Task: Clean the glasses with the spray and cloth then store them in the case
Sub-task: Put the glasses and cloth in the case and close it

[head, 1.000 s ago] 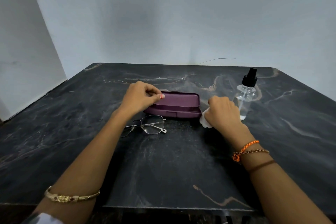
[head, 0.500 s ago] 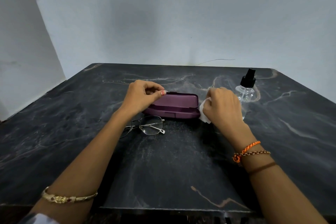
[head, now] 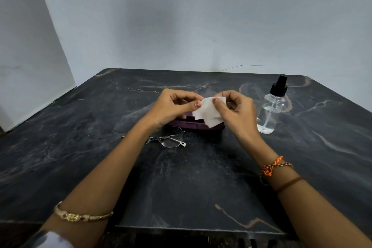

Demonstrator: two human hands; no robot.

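Both my hands have lifted off the purple case (head: 188,124) and now pinch the white cloth (head: 209,111) between them, left hand (head: 173,106) and right hand (head: 234,107) each in a thumb-and-finger grip above it. The glasses (head: 168,139) lie folded on the tabletop (head: 201,187) just nearer; the spray bottle (head: 270,108) stands right.

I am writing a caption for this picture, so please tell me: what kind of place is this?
Probably a plain room indoors, perhaps at home; I cannot tell more. A dark marble table stands in a corner of bare pale walls. On it lie only glasses, a purple case and a spray bottle.
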